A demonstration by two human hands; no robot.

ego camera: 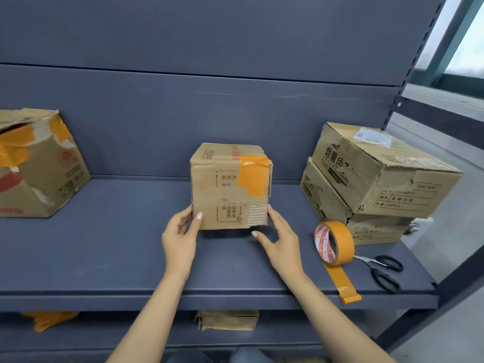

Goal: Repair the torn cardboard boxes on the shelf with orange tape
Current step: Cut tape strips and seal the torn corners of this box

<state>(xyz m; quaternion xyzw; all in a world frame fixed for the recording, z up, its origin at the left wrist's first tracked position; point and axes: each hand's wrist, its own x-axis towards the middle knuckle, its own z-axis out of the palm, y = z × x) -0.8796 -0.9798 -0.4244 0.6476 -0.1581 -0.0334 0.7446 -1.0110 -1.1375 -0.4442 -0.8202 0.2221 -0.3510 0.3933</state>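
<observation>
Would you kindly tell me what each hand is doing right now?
Left hand: holds the small box by its left side.
Right hand: open, fingers touching the box's lower right corner.

The left box (pixel 39 163) is cut off by the frame's left edge. Print on the small box (pixel 230 187) is partly smeared and unreadable. The shipping label (pixel 373 136) on the upper stacked box is too blurred to read. Lower-shelf items (an orange wad (pixel 49 319), a flattened carton (pixel 227 319)) sit half hidden under the shelf (pixel 131 297) lip.
</observation>
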